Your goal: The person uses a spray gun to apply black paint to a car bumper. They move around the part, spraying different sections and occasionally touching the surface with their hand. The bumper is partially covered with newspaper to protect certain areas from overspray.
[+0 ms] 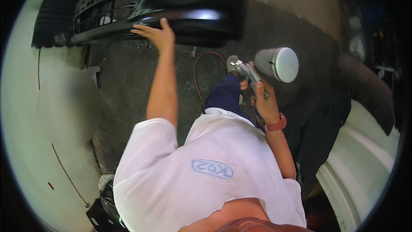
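Observation:
A glossy black car bumper [189, 15] stretches across the top of the head view. My left hand [158, 38] reaches up to its lower edge, fingers spread and apparently resting against it. In my right hand [266, 101] is a metal spray gun [253, 76], its handle wrapped by my fingers. The gun's nozzle end points up and to the left, away from my body. A pale paint cup [286, 65] with a round white lid sits to the right of the gun, seemingly attached to it. Whether a finger presses the trigger cannot be made out.
A thin red hose [196, 75] curves over the dark textured floor [122, 86] beside my legs. Pale panels [25, 116] line the left side. At the right lie dark panels [319, 124] and a white ribbed panel [365, 159]. Plastic-wrapped items [109, 202] stand at the lower left.

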`<control>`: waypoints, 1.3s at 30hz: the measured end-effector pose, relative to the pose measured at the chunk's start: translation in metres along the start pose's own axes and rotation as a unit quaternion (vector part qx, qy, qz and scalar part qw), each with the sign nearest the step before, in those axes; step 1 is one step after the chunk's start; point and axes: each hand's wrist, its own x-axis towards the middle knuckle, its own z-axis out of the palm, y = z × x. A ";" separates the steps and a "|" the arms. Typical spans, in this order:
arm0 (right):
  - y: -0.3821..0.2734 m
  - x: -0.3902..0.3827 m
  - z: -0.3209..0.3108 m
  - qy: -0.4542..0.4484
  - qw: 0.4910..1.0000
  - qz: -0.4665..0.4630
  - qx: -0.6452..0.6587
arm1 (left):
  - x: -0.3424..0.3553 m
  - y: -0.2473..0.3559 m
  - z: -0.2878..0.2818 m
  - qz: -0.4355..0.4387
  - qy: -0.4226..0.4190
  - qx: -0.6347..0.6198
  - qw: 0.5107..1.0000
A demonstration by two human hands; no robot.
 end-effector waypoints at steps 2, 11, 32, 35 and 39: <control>0.011 0.000 0.004 0.013 1.000 -0.011 0.011 | -0.034 -0.002 0.055 -0.130 -0.020 -0.091 0.987; 0.009 -0.001 0.021 0.046 0.999 0.002 -0.006 | -0.135 0.019 0.118 -0.448 -0.544 -0.422 0.571; -0.014 -0.002 0.032 0.070 0.997 -0.017 0.029 | -0.122 0.044 -0.064 0.345 -0.212 0.131 0.905; -0.017 -0.002 0.031 0.047 0.998 -0.019 0.034 | -0.155 0.064 -0.055 0.430 -0.317 0.045 0.844; -0.020 0.000 0.029 0.008 0.999 -0.027 0.019 | -0.151 0.059 -0.050 0.437 -0.368 0.008 0.821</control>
